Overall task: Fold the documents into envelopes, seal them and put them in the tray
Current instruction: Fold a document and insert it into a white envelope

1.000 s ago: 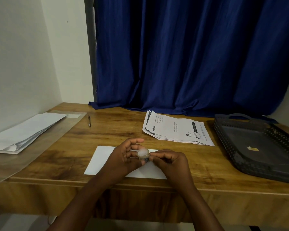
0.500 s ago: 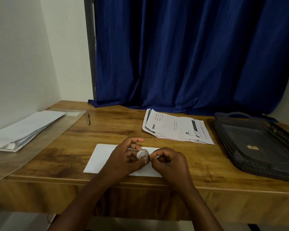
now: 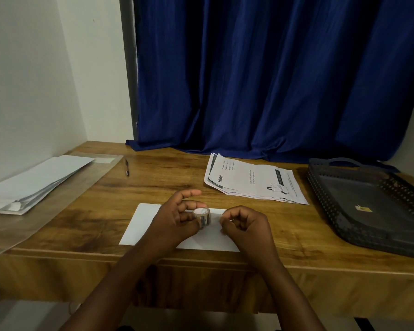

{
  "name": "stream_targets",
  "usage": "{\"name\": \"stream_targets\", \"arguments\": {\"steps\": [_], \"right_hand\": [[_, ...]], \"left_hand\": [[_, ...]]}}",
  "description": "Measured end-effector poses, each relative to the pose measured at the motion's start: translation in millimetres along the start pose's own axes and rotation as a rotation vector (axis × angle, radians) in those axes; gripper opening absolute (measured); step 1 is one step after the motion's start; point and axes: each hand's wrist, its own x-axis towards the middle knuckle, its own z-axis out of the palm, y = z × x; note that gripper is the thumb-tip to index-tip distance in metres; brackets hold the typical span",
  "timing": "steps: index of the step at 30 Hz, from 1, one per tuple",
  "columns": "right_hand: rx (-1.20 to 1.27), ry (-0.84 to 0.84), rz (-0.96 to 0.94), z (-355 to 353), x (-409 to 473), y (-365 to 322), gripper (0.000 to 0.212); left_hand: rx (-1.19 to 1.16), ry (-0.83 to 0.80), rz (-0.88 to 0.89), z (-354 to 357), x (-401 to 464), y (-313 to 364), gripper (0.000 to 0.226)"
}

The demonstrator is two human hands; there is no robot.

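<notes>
Now the left hand (image 3: 177, 217) pinches a tape roll (image 3: 202, 217) above the envelope (image 3: 144, 225) at the table's (image 3: 93, 211) front edge; the right hand (image 3: 245, 223) (fingers curled) pinches near it, holding what I cannot tell. Documents (image 3: 253, 181) lie toward the back edge, tray (image 3: 344, 225) at the right edge.

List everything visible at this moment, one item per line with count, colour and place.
envelope: one, white, flat at the desk's near edge under the hands
tape roll: one, clear, held above the envelope
documents: one small stack, white, printed, desk centre-back
tray: one, dark grey, right side of desk
envelope pack: one, white in clear wrap, left side
pen: one, dark, beside the pack
curtain: one, blue, behind the desk
desk: one, brown wood
left hand: holds the tape roll
right hand: fingers curled beside the roll; whether it pinches tape is unclear
</notes>
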Motion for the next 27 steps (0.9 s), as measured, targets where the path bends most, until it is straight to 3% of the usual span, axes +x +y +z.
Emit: {"name": "stream_targets", "arguments": {"steps": [14,27], "right_hand": [[0.221,0.05,0.072,-7,6,-7,0.009],[0.003,0.036,0.07,-4,4,-4,0.013]], "left_hand": [[-0.216,0.025,-0.052,-3,0,-1,0.054],[0.052,0.198,0.002,-23,3,28,0.047]]}}
